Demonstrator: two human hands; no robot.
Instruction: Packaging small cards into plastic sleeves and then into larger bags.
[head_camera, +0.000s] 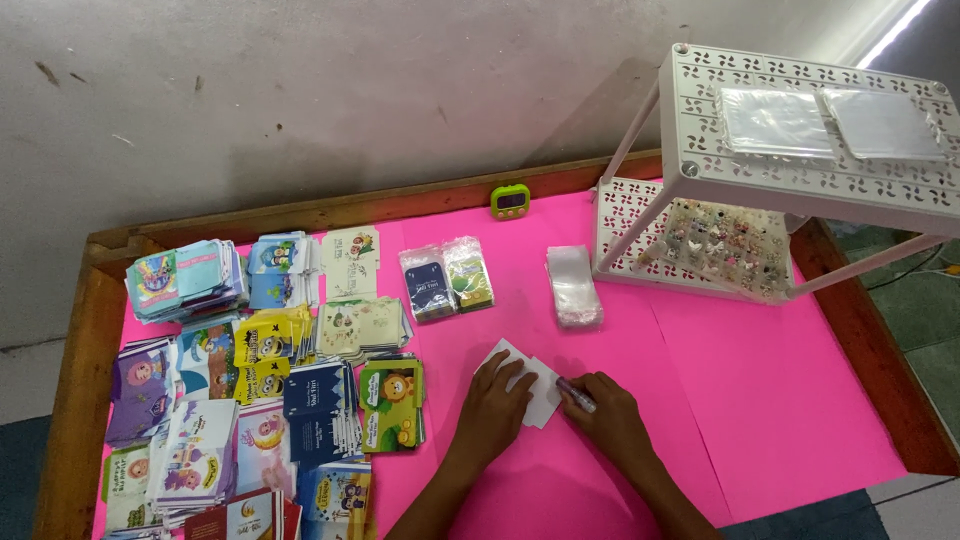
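Observation:
My left hand (494, 403) lies flat with spread fingers on a small white paper piece (524, 381) on the pink table cover (760, 400). Just to its right, my right hand (610, 410) is closed around a small pen-like marker (575, 393), whose tip meets the paper's right edge. The paper sits near the table's front middle, partly hidden under my left fingers.
Several stacks of colourful printed cards (270, 380) fill the left side. Two bagged card packs (447, 277), a stack of clear plastic sleeves (574, 284) and a small green timer (510, 201) lie farther back. A white perforated rack (800, 130) with small trinkets stands at the right.

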